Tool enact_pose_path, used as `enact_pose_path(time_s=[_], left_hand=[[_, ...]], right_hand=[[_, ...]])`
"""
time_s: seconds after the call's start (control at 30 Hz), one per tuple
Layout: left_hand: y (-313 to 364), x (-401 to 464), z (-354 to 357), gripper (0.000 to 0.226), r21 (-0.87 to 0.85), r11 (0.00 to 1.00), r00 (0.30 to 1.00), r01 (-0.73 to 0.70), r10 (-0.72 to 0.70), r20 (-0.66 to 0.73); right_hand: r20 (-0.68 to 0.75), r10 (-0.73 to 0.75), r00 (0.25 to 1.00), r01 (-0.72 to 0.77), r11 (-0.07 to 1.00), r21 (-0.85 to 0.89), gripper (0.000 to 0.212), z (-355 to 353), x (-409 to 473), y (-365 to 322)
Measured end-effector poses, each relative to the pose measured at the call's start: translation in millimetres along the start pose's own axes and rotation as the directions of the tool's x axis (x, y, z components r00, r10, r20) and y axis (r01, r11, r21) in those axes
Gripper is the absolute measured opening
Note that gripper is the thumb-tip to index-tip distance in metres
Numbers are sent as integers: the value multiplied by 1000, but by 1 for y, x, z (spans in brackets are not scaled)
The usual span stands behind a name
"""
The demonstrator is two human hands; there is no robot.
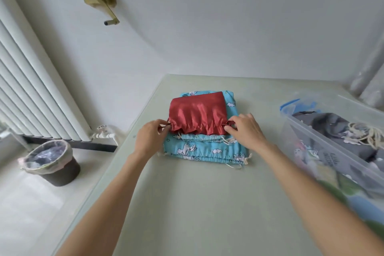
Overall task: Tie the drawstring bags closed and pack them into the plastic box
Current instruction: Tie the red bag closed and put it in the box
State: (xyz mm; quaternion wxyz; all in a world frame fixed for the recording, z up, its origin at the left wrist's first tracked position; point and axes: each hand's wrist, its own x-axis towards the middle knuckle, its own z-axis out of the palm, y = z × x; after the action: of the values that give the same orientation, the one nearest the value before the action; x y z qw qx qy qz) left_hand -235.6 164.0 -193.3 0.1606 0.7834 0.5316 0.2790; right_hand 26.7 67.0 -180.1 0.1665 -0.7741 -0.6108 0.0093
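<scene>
A red satin drawstring bag [197,115] lies flat on top of a stack of blue cartoon-print bags [204,149], its mouth gathered into ruffles toward the person. At the right stands the clear plastic box [318,141], open, holding grey and printed bags.

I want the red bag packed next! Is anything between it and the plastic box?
No. Bare table lies between the red bag and the plastic box. Both hands already hold the bag's cords.

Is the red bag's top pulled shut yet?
Partly. The red bag has a bunched, gathered mouth; left hand and right hand pinch its cords. No knot shows.
</scene>
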Motion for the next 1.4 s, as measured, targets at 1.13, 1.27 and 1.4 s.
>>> enact_pose_path(time_s=[1.13, 1.27, 1.4], left_hand=[[11, -140, -27, 17, -322, 946, 989, 18, -64, -133], [7, -138, -27, 21, -390, 920, 986, 27, -88, -138], [9, -138, -27, 23, -423, 905, 989, 43, -99, -111]], right_hand=[[-313, -74, 947, 101, 992, 73, 9, -6, -127, -13], [-300, 173, 938, 27, 827, 561, 12, -30, -134, -12], [-170, 267, 948, -25, 600, 800, 20, -41, -142, -8]])
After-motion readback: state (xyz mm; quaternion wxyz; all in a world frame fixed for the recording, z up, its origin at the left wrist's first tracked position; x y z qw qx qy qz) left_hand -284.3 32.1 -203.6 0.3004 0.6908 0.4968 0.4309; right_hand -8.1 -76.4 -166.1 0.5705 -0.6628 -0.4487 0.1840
